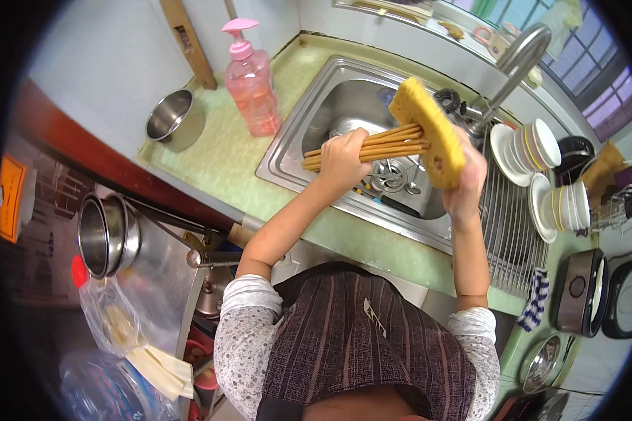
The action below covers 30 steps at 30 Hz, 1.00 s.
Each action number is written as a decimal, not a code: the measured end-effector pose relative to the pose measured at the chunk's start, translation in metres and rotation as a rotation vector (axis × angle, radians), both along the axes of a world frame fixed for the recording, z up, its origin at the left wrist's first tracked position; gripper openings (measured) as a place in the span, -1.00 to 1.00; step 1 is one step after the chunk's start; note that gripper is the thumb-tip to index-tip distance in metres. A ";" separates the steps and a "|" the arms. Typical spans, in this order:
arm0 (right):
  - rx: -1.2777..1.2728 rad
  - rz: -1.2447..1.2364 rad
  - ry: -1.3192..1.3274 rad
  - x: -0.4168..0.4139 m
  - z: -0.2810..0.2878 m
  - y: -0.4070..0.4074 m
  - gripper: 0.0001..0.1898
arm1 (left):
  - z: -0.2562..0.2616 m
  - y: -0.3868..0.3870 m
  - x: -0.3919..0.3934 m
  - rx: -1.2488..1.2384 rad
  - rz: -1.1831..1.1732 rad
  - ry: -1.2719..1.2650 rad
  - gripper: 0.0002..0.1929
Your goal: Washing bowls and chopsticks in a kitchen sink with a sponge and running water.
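Note:
My left hand (346,159) grips a bundle of brown chopsticks (392,144) above the stainless steel sink (337,108). Their ends on the right meet the face of a yellow sponge (426,129). My right hand (468,176) holds that sponge from behind, so part of its fingers is hidden. Below the chopsticks, metal cutlery (413,187) lies in the sink around the drain (387,176). A black-handled utensil (400,206) rests against the sink's near side.
A pink pump bottle (253,89) and a steel pot (176,121) stand left of the sink. The tap (516,79) curves over its back right. Stacked bowls (532,147) sit by a drying rack (505,247), with a rice cooker (579,292) farther right.

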State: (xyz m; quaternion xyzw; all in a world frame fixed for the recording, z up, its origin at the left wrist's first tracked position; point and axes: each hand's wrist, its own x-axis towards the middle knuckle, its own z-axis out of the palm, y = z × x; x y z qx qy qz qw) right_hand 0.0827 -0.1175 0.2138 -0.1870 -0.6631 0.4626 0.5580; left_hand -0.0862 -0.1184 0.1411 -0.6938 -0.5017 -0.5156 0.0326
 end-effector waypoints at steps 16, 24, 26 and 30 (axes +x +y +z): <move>0.769 0.395 -0.569 -0.080 0.072 0.016 -0.37 | 0.019 -0.051 -0.034 -0.330 -0.335 -0.692 -0.83; 0.744 0.576 -0.636 -0.075 0.062 -0.002 -0.59 | -0.001 -0.057 -0.036 -0.352 -0.546 -0.772 -0.67; 0.680 0.604 -0.605 -0.074 0.063 -0.003 -0.61 | -0.005 -0.054 -0.039 -0.353 -0.627 -0.859 -0.61; 0.714 0.540 -0.705 -0.076 0.065 -0.005 -0.69 | 0.001 -0.049 -0.042 -0.438 -0.745 -0.789 -0.54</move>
